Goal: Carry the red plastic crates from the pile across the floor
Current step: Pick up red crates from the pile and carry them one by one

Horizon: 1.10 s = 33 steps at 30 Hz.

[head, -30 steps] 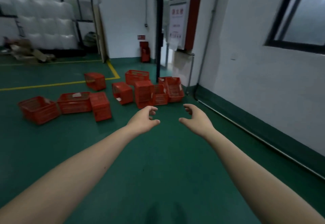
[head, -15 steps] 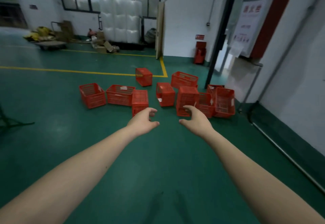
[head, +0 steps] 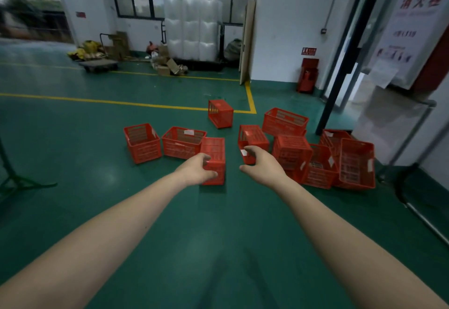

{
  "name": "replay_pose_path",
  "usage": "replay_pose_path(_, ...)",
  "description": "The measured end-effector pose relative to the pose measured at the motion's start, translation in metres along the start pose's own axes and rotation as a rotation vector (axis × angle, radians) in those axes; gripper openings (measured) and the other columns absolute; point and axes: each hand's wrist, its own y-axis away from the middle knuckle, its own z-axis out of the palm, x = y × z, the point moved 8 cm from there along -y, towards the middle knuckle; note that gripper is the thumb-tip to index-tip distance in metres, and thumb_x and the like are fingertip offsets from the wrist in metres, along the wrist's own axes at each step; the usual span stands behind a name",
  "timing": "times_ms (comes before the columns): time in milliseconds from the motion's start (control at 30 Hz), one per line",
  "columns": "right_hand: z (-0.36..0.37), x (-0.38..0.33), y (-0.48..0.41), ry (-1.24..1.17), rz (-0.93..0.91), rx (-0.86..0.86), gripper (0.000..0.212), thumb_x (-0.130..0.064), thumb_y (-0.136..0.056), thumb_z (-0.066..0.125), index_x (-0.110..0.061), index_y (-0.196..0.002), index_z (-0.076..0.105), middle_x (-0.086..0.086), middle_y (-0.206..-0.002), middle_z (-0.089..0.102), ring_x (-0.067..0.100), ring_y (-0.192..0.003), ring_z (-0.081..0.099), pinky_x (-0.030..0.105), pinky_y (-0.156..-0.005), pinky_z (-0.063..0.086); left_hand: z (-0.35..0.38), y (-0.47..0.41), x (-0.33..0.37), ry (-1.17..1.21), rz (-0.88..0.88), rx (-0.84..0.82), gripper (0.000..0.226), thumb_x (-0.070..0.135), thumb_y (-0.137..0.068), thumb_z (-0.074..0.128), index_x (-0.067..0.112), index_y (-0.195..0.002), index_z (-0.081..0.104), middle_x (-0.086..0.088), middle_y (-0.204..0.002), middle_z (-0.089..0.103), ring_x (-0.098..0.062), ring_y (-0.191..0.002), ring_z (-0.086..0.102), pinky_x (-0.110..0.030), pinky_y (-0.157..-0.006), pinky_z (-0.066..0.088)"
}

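Several red plastic crates lie scattered on the green floor ahead of me. One red crate point(head: 215, 149) stands on its side nearest, right behind my left hand point(head: 198, 171). Another tipped crate point(head: 254, 137) lies behind my right hand point(head: 263, 167). More crates cluster at the right point(head: 356, 163) and two upright ones sit at the left point(head: 142, 142). Both arms reach forward, fingers curled but apart, holding nothing. My hands overlap the crates in the view; I cannot tell whether they touch them.
A yellow floor line point(head: 126, 103) runs behind the crates. A black door post point(head: 340, 70) and a fire hydrant cabinet point(head: 413, 31) stand at the right wall. A tripod leg point(head: 19, 182) lies at the left. Stacked white bales point(head: 192, 19) and cardboard rubbish sit at the back.
The view has swung left and closed in on the crates, which now look larger. My hands stay stretched out in the same pose and now overlap the nearest crates.
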Motion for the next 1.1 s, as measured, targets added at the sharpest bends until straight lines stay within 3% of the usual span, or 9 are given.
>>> replay_pose_path(333,0.028,0.043,-0.231,0.015,0.013,-0.065,0.066,-0.032,-0.082,0.069,-0.023,-0.142,0.044,-0.001,-0.145,0.048,0.023,-0.137,0.038,0.042,-0.105,0.042,-0.017,-0.226,-0.035,0.034,-0.057,-0.035,0.067,0.032,-0.081,0.074,0.012,-0.137,0.045,-0.003,-0.135,0.056,-0.018,-0.122,0.054,-0.037,-0.105,0.043)
replay_pose_path(433,0.038,0.06,-0.314,0.061,-0.017,-0.112,0.066,-0.033,-0.08,0.068,-0.023,-0.142,0.045,-0.001,-0.143,0.05,0.022,-0.133,0.044,0.045,-0.108,0.038,-0.018,-0.304,-0.044,0.059,-0.082,-0.013,0.067,0.037,-0.074,0.077,0.013,-0.131,0.05,0.0,-0.127,0.062,-0.015,-0.114,0.059,-0.038,-0.102,0.046)
replay_pose_path(633,0.042,0.074,-0.478,0.101,-0.111,-0.221,0.063,-0.026,-0.082,0.067,-0.02,-0.141,0.047,0.002,-0.142,0.052,0.019,-0.129,0.049,0.034,-0.101,0.044,-0.028,-0.442,-0.037,0.107,-0.151,0.044,0.048,0.03,-0.078,0.076,0.019,-0.117,0.051,0.008,-0.11,0.064,-0.012,-0.1,0.063,-0.037,-0.099,0.048)
replay_pose_path(800,0.049,0.079,-0.584,0.145,-0.185,-0.274,0.067,-0.028,-0.078,0.068,-0.023,-0.141,0.046,0.003,-0.144,0.049,0.02,-0.132,0.045,0.036,-0.102,0.043,-0.037,-0.534,-0.05,0.159,-0.209,0.094,0.046,0.027,-0.078,0.077,0.02,-0.117,0.054,0.003,-0.113,0.068,-0.014,-0.104,0.064,-0.04,-0.098,0.048)
replay_pose_path(967,0.071,0.087,-0.676,0.191,-0.234,-0.347,0.066,-0.026,-0.081,0.068,-0.021,-0.142,0.045,0.003,-0.145,0.048,0.02,-0.134,0.043,0.036,-0.105,0.04,-0.042,-0.621,-0.087,0.189,-0.303,0.102,0.059,0.031,-0.075,0.078,0.015,-0.125,0.051,0.002,-0.118,0.065,-0.016,-0.108,0.062,-0.04,-0.1,0.047)
replay_pose_path(1100,0.099,0.089,-0.76,0.254,-0.289,-0.39,0.063,-0.026,-0.082,0.066,-0.022,-0.142,0.045,0.003,-0.146,0.046,0.02,-0.136,0.04,0.035,-0.106,0.039,-0.051,-0.702,-0.115,0.187,-0.325,0.104,0.058,0.036,-0.074,0.074,0.015,-0.123,0.051,0.002,-0.117,0.066,-0.015,-0.104,0.064,-0.039,-0.096,0.05)
